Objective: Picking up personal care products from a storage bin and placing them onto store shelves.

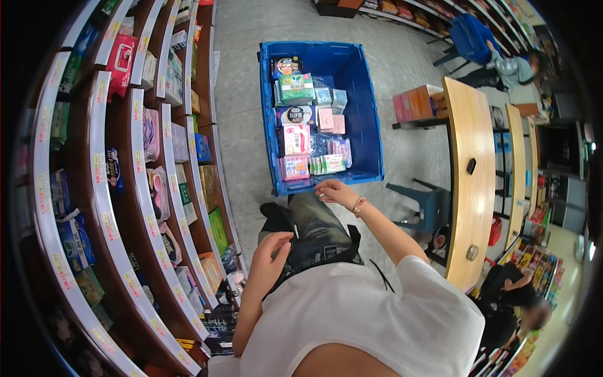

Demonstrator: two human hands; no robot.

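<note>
A blue plastic crate [372, 113] stands on the floor before me, holding several packages. Among them are a green-and-white pack [296, 89], a dark pack of pads [295, 116], small pink boxes [325, 119] and a pink-and-white pack [296, 140]. My right hand [335, 192] is at the crate's near edge, its fingers loosely bent and holding nothing visible; a beaded bracelet is on the wrist. My left hand [272, 258] hangs near my waist, left of the jeans, with thumb and fingers apart and nothing seen in it.
Store shelves [101, 155] with packaged goods run along the left. At right are a long wooden table [471, 198], a dark plastic stool [426, 207] and colored boxes [414, 103]. One person [513, 68] is at the upper right by a blue stool [471, 37]; people in black are at the lower right.
</note>
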